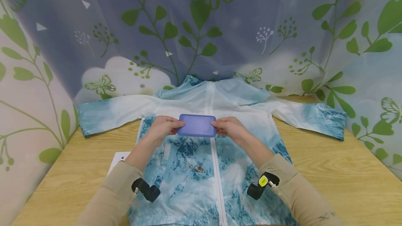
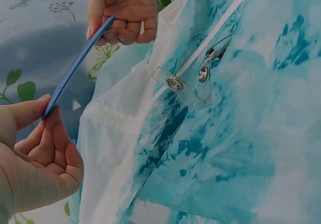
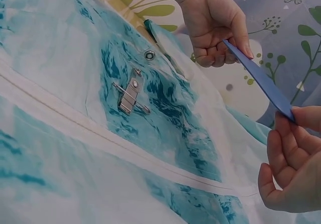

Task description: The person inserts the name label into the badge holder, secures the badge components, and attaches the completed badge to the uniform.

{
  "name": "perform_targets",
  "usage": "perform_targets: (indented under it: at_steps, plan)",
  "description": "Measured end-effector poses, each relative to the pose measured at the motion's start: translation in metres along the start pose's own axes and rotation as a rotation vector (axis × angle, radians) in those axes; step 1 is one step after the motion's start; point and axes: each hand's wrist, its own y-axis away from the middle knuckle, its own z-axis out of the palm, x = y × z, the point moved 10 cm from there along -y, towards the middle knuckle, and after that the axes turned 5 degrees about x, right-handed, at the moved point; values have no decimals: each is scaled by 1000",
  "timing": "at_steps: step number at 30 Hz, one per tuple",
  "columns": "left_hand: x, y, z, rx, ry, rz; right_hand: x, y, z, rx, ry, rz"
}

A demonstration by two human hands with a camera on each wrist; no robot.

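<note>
One sleeve (image 1: 97,114) of the blue and white jacket (image 1: 188,198) stretches out at our far left, over the wooden tabletop (image 1: 333,170). Next we see a white sheet (image 1: 117,158), partly covered by our left forearm, and then a small black camera (image 1: 153,194) strapped at that wrist. Our left hand (image 1: 163,126) grasps the left end of a thin blue card (image 1: 197,125), pinching it between thumb and curled fingers. We hold this card up over the chest of the jacket, off the cloth. Lower in the head view, a metal clip (image 1: 199,168) with a clear strap lies on the jacket, just left of the white zipper (image 1: 216,177). Our right hand (image 1: 230,128) pinches the right end of the card in the same way. Another black camera (image 1: 255,191) sits at our right wrist, and beyond it the jacket's other sleeve (image 1: 323,118) reaches outward. Behind everything we see a curtain (image 1: 238,27) printed with green leaves and butterflies.
</note>
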Motion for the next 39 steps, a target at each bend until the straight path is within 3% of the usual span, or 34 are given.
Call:
perform_targets:
  at_steps: [10,26,39]
  plan:
    - [2,1,1,-5,15,-6,-2,0,-3,42,-12,-11]
    - [3,0,6,-53,80,12,2,-1,-7,85,-41,35]
    - [4,-1,3,-43,74,42,1,1,-13,108,-44,19]
